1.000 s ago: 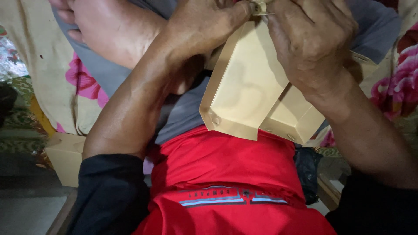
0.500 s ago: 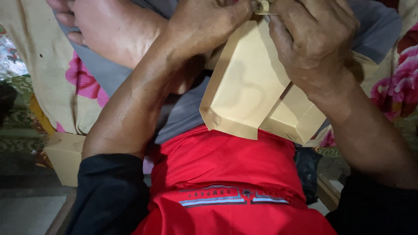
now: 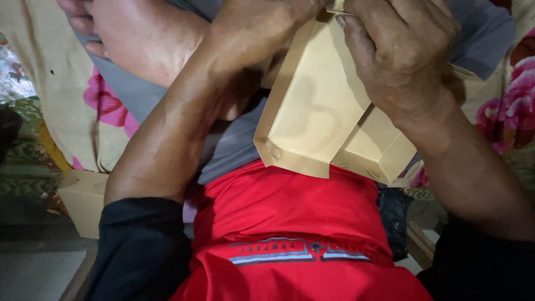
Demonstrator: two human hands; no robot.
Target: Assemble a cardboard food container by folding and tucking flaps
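Tan cardboard tray (image 3: 312, 111), upright, both hands (image 3: 401, 61) gripping top

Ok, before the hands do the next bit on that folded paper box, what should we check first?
1. Left hand grips the tan paper box at its top edge: ok.
2. Right hand presses on the box's upper right: ok.
3. Lower corners of the box folded up and holding shape: ok.
4. Second tan tray tucked beside the first: ok.
5. What the fingertips pinch at the top edge: cannot tell, it is cut off by the frame.
6. Box held above the lap, over the red shirt: ok.
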